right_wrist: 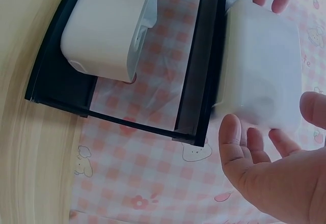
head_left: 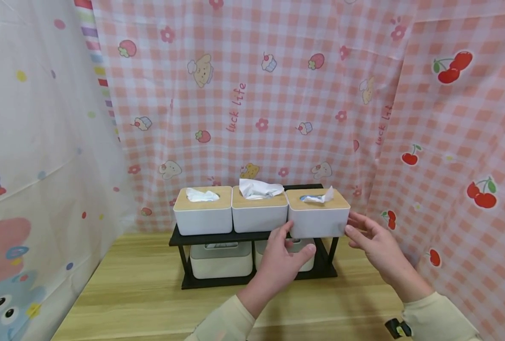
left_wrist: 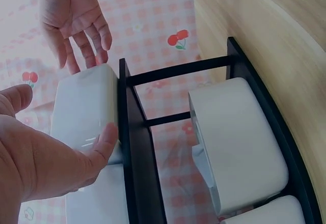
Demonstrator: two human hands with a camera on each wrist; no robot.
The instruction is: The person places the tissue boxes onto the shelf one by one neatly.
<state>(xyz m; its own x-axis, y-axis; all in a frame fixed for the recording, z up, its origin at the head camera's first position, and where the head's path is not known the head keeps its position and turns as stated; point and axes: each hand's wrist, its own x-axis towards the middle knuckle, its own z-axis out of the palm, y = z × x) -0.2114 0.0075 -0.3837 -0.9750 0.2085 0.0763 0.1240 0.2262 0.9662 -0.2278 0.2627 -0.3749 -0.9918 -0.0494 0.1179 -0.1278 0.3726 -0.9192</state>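
Observation:
A white tissue box with a wood-coloured lid (head_left: 319,220) sits at the right end of the black two-tier rack's top shelf (head_left: 248,235), a tissue poking from its slot. Its front stands slightly nearer to me than its two neighbours. My left hand (head_left: 275,263) is at the box's lower left front corner, index finger against it and thumb spread away. At the right side, fingertips of my right hand (head_left: 378,244) touch the box's end. In the right wrist view its thumb (right_wrist: 313,109) stands apart from the box (right_wrist: 262,63). Neither hand wraps round it.
Two matching tissue boxes, the left (head_left: 203,220) and the middle (head_left: 258,218), share the top shelf. Two grey-lidded boxes (head_left: 221,265) stand on the lower tier. The rack rests on a wooden table (head_left: 141,284), with patterned cloth (head_left: 252,94) hanging behind and at both sides.

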